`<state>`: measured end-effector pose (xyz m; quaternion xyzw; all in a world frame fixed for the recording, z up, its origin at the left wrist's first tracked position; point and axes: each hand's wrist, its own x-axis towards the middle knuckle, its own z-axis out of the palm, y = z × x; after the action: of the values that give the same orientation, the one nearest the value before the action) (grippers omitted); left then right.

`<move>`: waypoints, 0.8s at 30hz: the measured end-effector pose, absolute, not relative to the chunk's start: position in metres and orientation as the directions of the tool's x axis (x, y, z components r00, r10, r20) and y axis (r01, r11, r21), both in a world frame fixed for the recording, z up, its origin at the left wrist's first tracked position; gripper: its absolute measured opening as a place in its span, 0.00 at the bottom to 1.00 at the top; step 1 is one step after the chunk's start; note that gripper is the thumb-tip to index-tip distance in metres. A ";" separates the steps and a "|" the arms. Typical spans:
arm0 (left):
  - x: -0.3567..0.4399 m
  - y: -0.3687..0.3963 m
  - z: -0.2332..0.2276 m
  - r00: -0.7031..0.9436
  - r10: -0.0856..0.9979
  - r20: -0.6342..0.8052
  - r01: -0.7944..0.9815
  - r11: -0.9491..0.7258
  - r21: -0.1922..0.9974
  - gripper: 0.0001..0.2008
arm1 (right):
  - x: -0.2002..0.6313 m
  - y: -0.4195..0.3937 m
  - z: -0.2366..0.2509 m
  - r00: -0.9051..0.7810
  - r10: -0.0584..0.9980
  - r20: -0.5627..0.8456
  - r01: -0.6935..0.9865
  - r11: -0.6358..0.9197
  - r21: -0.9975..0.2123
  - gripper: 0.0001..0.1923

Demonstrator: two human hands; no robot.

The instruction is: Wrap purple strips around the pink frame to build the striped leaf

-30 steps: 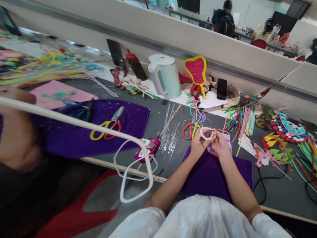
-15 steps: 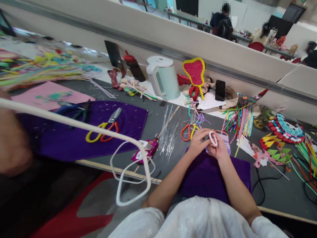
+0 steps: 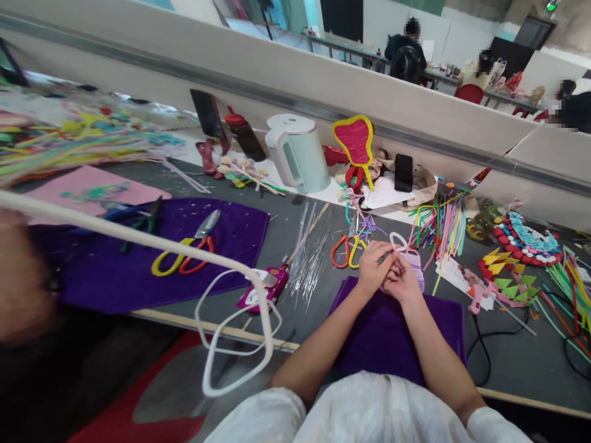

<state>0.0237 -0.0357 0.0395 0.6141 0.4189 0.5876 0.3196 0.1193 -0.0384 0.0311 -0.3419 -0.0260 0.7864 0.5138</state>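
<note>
On the grey table (image 3: 530, 372), a purple cloth (image 3: 392, 344) lies under your arms. Above it, your left hand (image 3: 375, 266) and right hand (image 3: 402, 281) pinch close together at the bottom of a pale ring (image 3: 392, 240), which sticks up past your fingertips. Scissors (image 3: 353, 235) and shiny wires (image 3: 311, 264) lie to the left, bright sticks (image 3: 450, 227) to the right. Beyond the low wall (image 3: 277, 67), people (image 3: 406, 58) sit.

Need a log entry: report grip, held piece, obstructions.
Left hand, right hand together at pale-pink ring; holder unclear. Ring partly hidden. Red-and-yellow-handled metal scissors nearby, apparently not blocking.
</note>
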 end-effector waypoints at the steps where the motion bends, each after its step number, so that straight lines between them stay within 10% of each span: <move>1: 0.024 -0.035 0.041 -0.051 0.891 0.451 0.156 -0.439 0.885 0.04 | 0.119 -0.040 0.030 -0.242 0.830 -0.503 -0.794 -0.467 -0.389 0.10; 12: 0.003 -0.034 0.049 0.475 0.866 -0.160 -0.117 0.242 0.963 0.14 | 0.170 -0.046 0.056 0.154 0.987 -0.044 -0.393 0.020 -0.919 0.13; 24: -0.003 -0.053 0.043 0.510 0.847 -0.150 -0.081 0.221 0.972 0.16 | 0.168 -0.037 0.059 -0.255 0.943 -0.214 -0.794 -0.330 -0.511 0.20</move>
<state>-0.0032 -0.0532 0.0434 0.5264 0.3639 0.3356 0.6913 0.1679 -0.0368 0.0595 -0.2462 -0.1516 0.7776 0.5584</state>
